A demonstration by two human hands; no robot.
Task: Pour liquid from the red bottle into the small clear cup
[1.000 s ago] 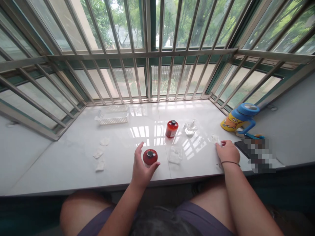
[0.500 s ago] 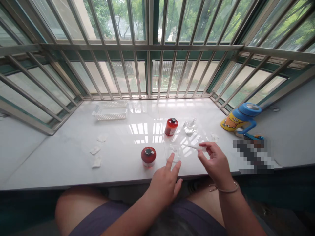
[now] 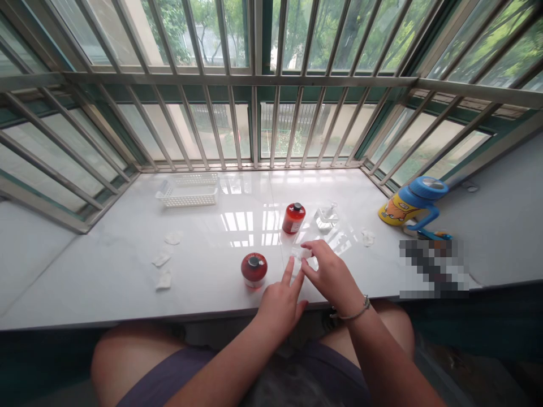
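Observation:
My left hand rests at the table edge, index and middle fingers stretched out and spread against a small clear container. My right hand is right beside it, thumb and fingers closed on a small translucent dropper above the container. The dropper's tip is hard to make out against the clear container and the glare. To the left stands a red bottle with a black cap. Behind my hands is a second red bottle, also black-capped.
A clear square bottle stands behind my right hand. Crumpled white pieces lie at left, another at right. A white basket sits at the back left, a blue-and-yellow tumbler at the right. Metal bars line the window.
My right hand has moved left with the dropper, from the right of the clear container to over it. My left hand has stayed nearly in place.

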